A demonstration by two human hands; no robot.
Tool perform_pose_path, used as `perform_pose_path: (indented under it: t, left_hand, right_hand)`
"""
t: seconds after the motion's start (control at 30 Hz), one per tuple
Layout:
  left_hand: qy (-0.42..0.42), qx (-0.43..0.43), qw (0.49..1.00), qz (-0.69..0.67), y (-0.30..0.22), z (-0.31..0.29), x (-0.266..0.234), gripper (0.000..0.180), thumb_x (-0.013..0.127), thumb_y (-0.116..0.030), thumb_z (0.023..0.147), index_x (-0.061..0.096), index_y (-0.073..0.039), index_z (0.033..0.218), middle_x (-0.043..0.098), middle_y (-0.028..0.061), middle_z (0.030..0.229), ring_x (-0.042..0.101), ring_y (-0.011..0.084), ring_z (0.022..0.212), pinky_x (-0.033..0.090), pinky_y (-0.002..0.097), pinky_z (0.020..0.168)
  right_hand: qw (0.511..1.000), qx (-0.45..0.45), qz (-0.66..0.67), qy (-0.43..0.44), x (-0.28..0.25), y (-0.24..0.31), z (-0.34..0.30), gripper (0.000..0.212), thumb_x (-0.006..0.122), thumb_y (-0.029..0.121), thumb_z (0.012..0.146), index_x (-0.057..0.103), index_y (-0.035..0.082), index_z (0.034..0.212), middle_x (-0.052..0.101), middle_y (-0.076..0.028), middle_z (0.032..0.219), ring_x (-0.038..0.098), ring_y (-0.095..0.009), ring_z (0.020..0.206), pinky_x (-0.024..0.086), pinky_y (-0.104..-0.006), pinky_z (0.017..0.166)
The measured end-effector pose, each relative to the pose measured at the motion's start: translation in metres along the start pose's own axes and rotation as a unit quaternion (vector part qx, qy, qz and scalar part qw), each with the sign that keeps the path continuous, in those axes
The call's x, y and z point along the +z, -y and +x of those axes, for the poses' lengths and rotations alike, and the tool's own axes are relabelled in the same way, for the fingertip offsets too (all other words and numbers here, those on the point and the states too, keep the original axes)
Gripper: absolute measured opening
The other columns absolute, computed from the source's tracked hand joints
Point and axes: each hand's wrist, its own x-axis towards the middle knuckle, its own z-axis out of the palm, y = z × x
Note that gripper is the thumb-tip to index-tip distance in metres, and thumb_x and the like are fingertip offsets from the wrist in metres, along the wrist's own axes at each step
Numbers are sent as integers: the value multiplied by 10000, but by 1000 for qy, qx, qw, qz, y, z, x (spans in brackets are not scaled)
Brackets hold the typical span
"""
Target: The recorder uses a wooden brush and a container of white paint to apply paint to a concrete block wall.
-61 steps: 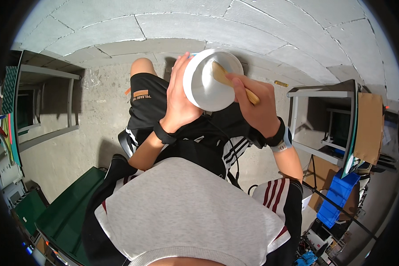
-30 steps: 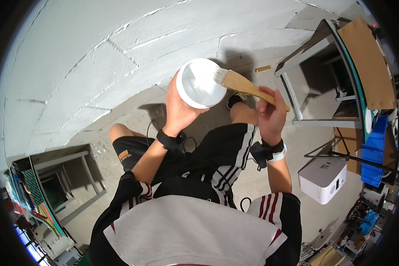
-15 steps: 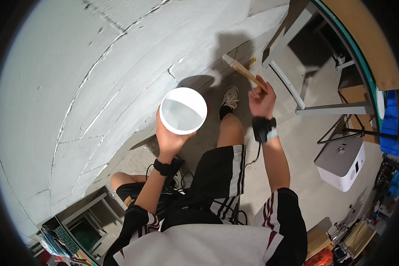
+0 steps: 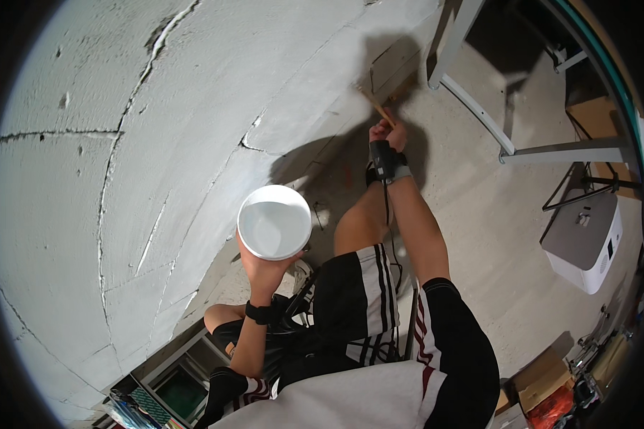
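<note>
My left hand (image 4: 262, 273) is wrapped round the lower side of a round white tub (image 4: 299, 216), whose open top faces up. A pale whitish layer shows inside it. My right arm stretches forward, and the right hand (image 4: 389, 134) is closed on the wooden handle of a paintbrush (image 4: 376, 105). The brush's pale tip points away from me, close to the lower part of the white painted wall (image 4: 150, 207). Whether the bristles touch the wall I cannot tell. Grooves and cracks run between the wall's blocks.
A grey metal table frame (image 4: 472, 111) stands on the concrete floor (image 4: 472, 207) at the far right. Nearer on that side is a white-and-grey box-shaped device (image 4: 583, 243) beside thin black stand legs. Boxes and clutter (image 4: 551, 390) lie lower right; a shelf (image 4: 182, 379) is lower left.
My right hand has reached farther forward and left, taking the brush closer to the wall's foot. The tub in my left hand sits lower and slightly left in view. The whole view has shifted.
</note>
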Motion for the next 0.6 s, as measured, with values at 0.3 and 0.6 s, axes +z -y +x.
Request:
perform_pose_path:
  t: [0.3,0.6]
  left_hand:
    - [38,-35,999,-13,-6,-7,6,1165,997,-151,520,312,-53,1457,544,121,1360,563,270,1244,498,415,1034]
    - [27,-16,999,-11,1,-10,2,1176,1013,-172,508,321,-48,1451,552,121,1337,574,270,1221,507,411,1014]
  right_hand:
    - [985,-161,-45,42,15,34,-2,338,503,274,1016,701,11,1091,547,-18,716,462,-92,605,417,-213,567]
    - [921,-191,-329,83,7,20,-43,425,484,378,1064,706,52,1223,577,29,736,488,-77,663,421,-239,630]
